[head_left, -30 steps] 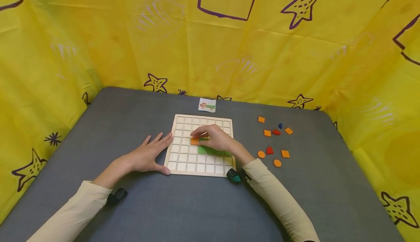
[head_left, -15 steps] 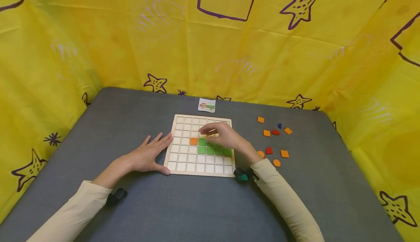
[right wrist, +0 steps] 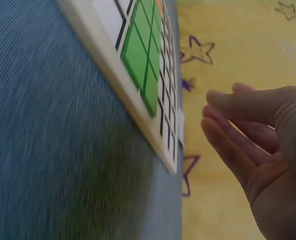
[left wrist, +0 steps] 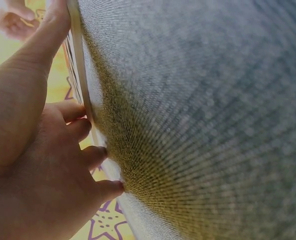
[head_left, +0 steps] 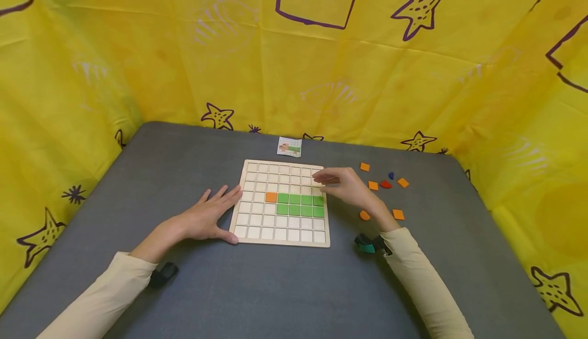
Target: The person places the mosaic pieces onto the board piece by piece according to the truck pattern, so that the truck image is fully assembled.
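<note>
A pale wooden grid board [head_left: 262, 234] lies on the grey table. Two rows of green square tiles [head_left: 300, 205] fill cells on its right side, and one orange square tile [head_left: 271, 197] sits just left of the upper row. My left hand [head_left: 209, 216] rests at the board's left edge, fingers spread and touching the rim, as the left wrist view also shows. Over the board's right edge hovers my right hand [head_left: 345, 186]; in the right wrist view its relaxed fingers [right wrist: 233, 145] hold nothing.
Right of the board lie loose orange square tiles [head_left: 373, 186], a red piece [head_left: 386, 184], a small blue piece [head_left: 391, 175] and a partly hidden orange round piece [head_left: 365, 215]. A small printed card [head_left: 289, 147] lies behind the board. Yellow patterned cloth [head_left: 294, 63] surrounds the table.
My right hand has left the orange tile, which now stays in its cell, and moved right across the board to its right edge. The left hand has not moved.
</note>
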Available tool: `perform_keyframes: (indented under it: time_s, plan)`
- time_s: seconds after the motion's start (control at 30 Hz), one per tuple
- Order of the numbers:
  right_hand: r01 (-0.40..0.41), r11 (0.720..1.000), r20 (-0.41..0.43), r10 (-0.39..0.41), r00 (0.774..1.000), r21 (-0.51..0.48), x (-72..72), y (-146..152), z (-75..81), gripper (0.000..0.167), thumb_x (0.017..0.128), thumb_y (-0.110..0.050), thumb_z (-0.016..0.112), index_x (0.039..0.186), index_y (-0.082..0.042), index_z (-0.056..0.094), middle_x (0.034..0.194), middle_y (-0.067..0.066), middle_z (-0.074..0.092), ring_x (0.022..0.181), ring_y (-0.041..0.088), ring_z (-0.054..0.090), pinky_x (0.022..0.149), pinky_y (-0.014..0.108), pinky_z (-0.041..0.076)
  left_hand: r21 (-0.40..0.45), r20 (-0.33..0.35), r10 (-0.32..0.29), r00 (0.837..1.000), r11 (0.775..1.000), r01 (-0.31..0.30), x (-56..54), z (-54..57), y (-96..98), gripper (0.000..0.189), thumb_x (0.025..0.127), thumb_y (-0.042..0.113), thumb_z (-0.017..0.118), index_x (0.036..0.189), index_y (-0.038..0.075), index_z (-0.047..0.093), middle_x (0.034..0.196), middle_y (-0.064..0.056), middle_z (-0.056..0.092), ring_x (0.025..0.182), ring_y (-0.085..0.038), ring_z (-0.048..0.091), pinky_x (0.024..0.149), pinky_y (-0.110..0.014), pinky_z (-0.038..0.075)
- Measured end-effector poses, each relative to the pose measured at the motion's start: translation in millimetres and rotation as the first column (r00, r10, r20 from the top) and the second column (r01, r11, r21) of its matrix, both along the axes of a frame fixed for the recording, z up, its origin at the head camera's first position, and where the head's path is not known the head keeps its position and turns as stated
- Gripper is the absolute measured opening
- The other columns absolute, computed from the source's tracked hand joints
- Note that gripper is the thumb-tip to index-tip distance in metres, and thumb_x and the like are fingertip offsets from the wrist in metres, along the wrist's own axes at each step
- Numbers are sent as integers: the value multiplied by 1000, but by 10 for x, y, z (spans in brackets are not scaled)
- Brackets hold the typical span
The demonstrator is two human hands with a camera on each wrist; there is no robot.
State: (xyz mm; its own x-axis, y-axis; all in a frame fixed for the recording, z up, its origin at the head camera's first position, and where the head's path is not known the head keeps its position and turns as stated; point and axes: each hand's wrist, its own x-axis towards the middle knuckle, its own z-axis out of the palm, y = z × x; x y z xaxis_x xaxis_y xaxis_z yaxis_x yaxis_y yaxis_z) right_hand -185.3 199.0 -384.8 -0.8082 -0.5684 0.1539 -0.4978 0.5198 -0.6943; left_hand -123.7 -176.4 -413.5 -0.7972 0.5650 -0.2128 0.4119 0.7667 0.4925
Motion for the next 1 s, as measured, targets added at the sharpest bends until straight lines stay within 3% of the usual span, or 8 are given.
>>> perform_keyframes:
  time_s: [0.23,0.5,0.7,1.0]
  plan:
    - [53,998,40,-53,998,-17,53,331,9,36,87,0,72,123,1,66,115,14,69,106,32,66,93,47,52,11,-7,-6,1000,1000,6,2,-4,-8,119,71,63,76,157,6,17,164,-13,11,148,-43,4,111,-69,-1]
    - [106,990,195,-86,977,-94,126,753,32,43,86,-8,75,126,-1,63,118,18,68,108,37,65,86,26,54,13,-13,-7,1000,1000,7,0,-7,-10,119,71,63,76,157,5,17,164,-13,11,148,-43,4,110,-69,0]
    - [124,982,279,-81,957,-140,205,1043,21,45,84,-6,76,126,1,62,122,25,64,112,43,61,85,27,55,14,-10,-6,1000,1000,6,-2,-10,-5,119,71,64,76,157,6,16,164,-13,10,148,-43,4,111,-69,-1]
    - [171,967,296,-110,949,-187,299,1311,-78,49,84,-3,75,128,7,58,123,32,60,109,38,63,85,26,55,15,-8,-1,1000,1000,1,-1,-8,-16,119,71,63,76,157,6,16,164,-13,10,148,-42,4,111,-68,-2]
